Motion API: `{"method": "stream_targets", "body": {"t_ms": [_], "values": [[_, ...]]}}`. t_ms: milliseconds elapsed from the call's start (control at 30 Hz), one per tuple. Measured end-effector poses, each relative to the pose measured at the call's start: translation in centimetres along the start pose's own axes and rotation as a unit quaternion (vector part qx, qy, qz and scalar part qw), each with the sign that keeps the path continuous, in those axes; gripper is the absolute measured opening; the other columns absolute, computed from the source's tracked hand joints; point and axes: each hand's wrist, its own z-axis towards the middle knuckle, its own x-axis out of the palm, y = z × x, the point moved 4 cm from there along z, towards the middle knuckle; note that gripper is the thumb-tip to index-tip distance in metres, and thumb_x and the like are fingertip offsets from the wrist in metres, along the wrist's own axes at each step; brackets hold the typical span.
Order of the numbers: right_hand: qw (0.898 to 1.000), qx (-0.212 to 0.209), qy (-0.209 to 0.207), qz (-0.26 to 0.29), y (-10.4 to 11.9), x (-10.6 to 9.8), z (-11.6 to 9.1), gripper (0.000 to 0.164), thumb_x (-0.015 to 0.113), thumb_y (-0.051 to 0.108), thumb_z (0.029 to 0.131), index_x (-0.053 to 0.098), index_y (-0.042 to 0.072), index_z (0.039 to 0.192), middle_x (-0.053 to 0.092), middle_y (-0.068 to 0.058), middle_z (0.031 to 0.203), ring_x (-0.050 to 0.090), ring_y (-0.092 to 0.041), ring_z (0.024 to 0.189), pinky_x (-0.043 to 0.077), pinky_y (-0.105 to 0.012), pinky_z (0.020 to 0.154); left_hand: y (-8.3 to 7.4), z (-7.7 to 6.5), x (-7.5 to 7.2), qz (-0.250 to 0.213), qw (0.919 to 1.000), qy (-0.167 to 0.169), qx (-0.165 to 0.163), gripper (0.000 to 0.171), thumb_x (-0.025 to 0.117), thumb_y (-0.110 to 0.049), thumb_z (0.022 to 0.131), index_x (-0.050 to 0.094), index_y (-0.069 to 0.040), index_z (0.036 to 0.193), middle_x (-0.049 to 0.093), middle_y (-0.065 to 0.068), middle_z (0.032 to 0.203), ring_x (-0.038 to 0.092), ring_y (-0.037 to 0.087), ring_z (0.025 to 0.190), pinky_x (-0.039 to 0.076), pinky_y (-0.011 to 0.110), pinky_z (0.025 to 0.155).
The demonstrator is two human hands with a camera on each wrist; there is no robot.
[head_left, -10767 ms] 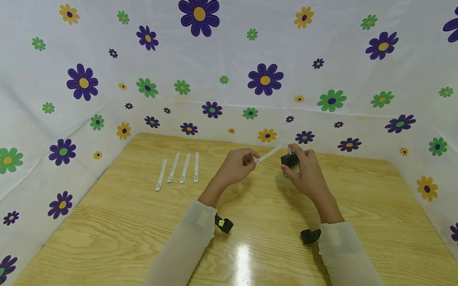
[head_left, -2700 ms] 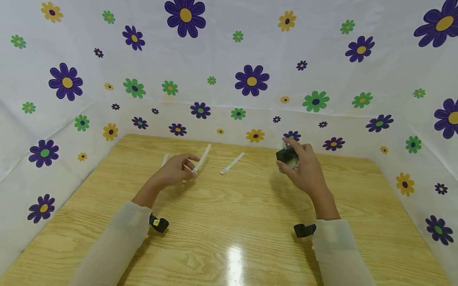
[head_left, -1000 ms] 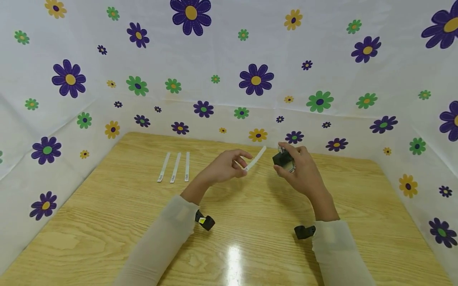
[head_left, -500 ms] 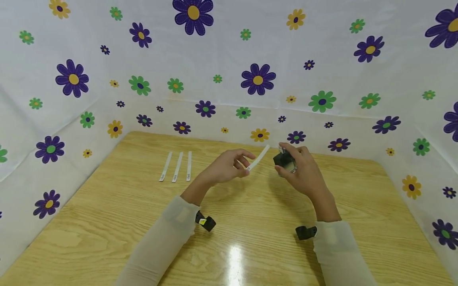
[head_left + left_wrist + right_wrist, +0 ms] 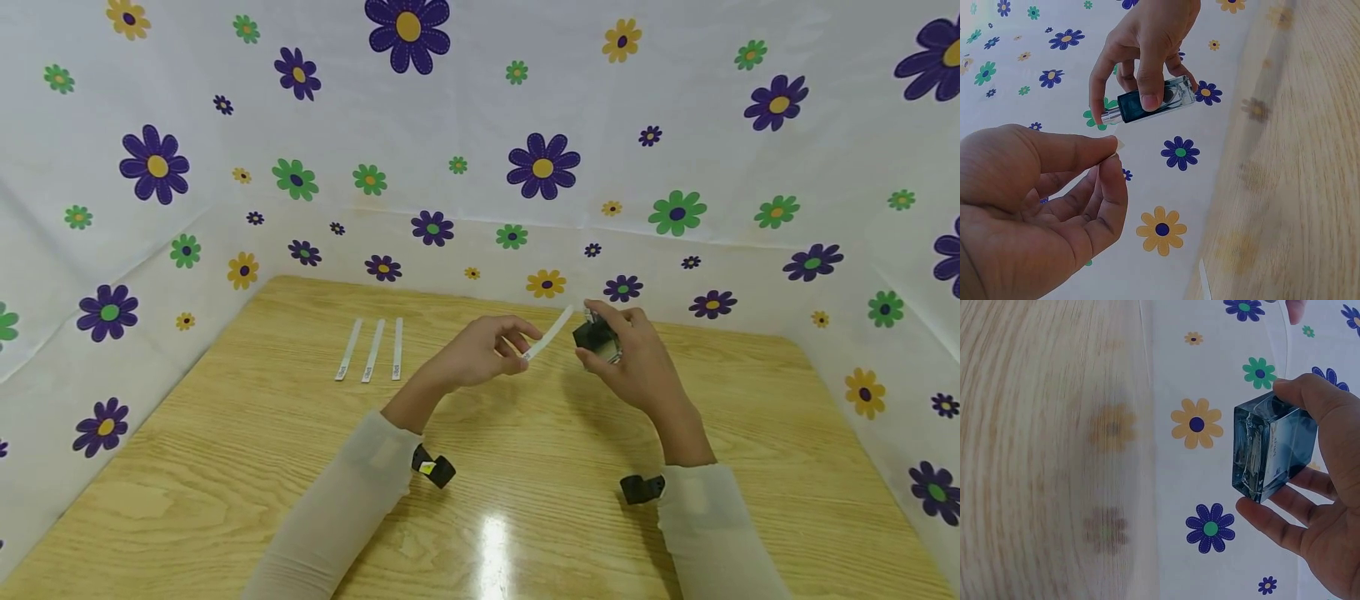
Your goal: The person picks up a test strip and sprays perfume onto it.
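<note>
My left hand point(image 5: 480, 350) pinches a white paper test strip point(image 5: 551, 332) by its printed end between thumb and index finger. The strip slants up toward the right. Just right of it, my right hand point(image 5: 637, 358) grips a glass perfume bottle point(image 5: 596, 335) above the table, index finger on the silver sprayer top. In the left wrist view the bottle point(image 5: 1154, 103) is tilted, with the sprayer near the strip's small visible tip point(image 5: 1120, 146). The right wrist view shows the clear blue glass base of the bottle point(image 5: 1266, 447); its sprayer is hidden there.
Three more test strips point(image 5: 372, 350) lie side by side on the wooden table point(image 5: 225, 450), left of my hands. Another strip point(image 5: 1204, 279) on the table shows at the left wrist view's lower edge. A flowered white cloth point(image 5: 465, 117) stands behind and at both sides.
A strip was laid mid-table between the first two frames; the left hand now covers that spot. Since then it has carried another strip rightward to the bottle. The right hand keeps its grip.
</note>
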Motion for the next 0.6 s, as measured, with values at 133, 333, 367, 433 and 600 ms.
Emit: {"method": "stream_targets", "body": {"t_ms": [133, 333, 367, 433, 600], "values": [[1.000, -0.001, 0.000, 0.001, 0.06, 0.00, -0.02, 0.070, 0.081, 0.028, 0.090, 0.048, 0.021, 0.152, 0.052, -0.026, 0.122, 0.059, -0.041, 0.102, 0.053, -0.062, 0.085, -0.01, 0.02, 0.07, 0.002, 1.0000, -0.002, 0.002, 0.037, 0.071, -0.006, 0.097, 0.066, -0.015, 0.132, 0.065, 0.005, 0.111, 0.066, 0.022, 0.099, 0.058, 0.035, 0.081], [1.000, -0.002, 0.013, 0.010, 0.15, 0.23, 0.14, 0.069, 0.081, 0.027, 0.090, 0.048, 0.021, 0.151, 0.051, -0.026, 0.120, 0.058, -0.040, 0.099, 0.054, -0.060, 0.083, 0.05, 0.06, -0.02, -0.005, 1.0000, 0.000, 0.004, 0.036, 0.071, -0.006, 0.097, 0.066, -0.015, 0.131, 0.065, 0.005, 0.110, 0.066, 0.022, 0.098, 0.058, 0.040, 0.083], [1.000, -0.003, 0.018, 0.013, 0.19, 0.29, 0.16, 0.068, 0.080, 0.027, 0.091, 0.048, 0.021, 0.151, 0.050, -0.026, 0.120, 0.057, -0.039, 0.099, 0.054, -0.059, 0.083, 0.05, 0.07, -0.03, -0.007, 1.0000, 0.000, 0.004, 0.036, 0.071, -0.006, 0.096, 0.066, -0.015, 0.131, 0.065, 0.005, 0.110, 0.066, 0.022, 0.098, 0.058, 0.040, 0.083], [1.000, -0.008, 0.024, 0.016, 0.25, 0.42, 0.20, 0.067, 0.079, 0.027, 0.092, 0.047, 0.021, 0.150, 0.050, -0.026, 0.119, 0.057, -0.038, 0.097, 0.054, -0.057, 0.081, 0.03, 0.08, -0.05, -0.007, 1.0000, 0.000, 0.004, 0.036, 0.071, -0.006, 0.097, 0.066, -0.015, 0.131, 0.065, 0.005, 0.110, 0.066, 0.022, 0.098, 0.059, 0.039, 0.082], [0.999, -0.019, 0.028, 0.020, 0.40, 0.67, 0.19, 0.064, 0.077, 0.027, 0.094, 0.047, 0.020, 0.150, 0.050, -0.024, 0.114, 0.055, -0.033, 0.089, 0.052, -0.050, 0.075, -0.15, 0.03, -0.06, -0.004, 1.0000, 0.000, 0.004, 0.036, 0.071, -0.006, 0.096, 0.066, -0.015, 0.131, 0.065, 0.005, 0.109, 0.067, 0.021, 0.097, 0.059, 0.039, 0.082]]}}
